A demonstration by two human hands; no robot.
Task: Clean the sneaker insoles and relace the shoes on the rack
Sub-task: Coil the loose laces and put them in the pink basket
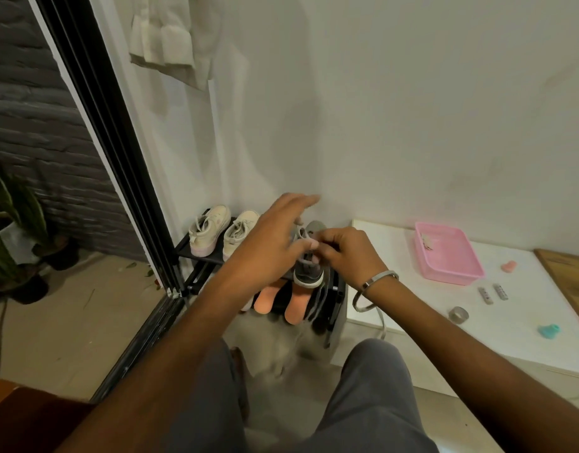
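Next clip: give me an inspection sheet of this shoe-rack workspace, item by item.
Surface: black shoe rack against the wall; white platform beside it.
Job's things: grey sneaker on the rack, laces loose; cream sneakers on top shelf; orange insoles on lower shelf.
Clutter: pink tray, tape roll, teal object on the platform.
Grippers: left hand fingers spread over the sneaker; right hand pinches a lace.
Cables: nothing seen.
Surroundings: potted plants beyond the sliding door.

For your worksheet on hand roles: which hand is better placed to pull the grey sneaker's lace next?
Probably the right hand: its fingers pinch at the lace on the grey sneaker, while the left hand hovers open.
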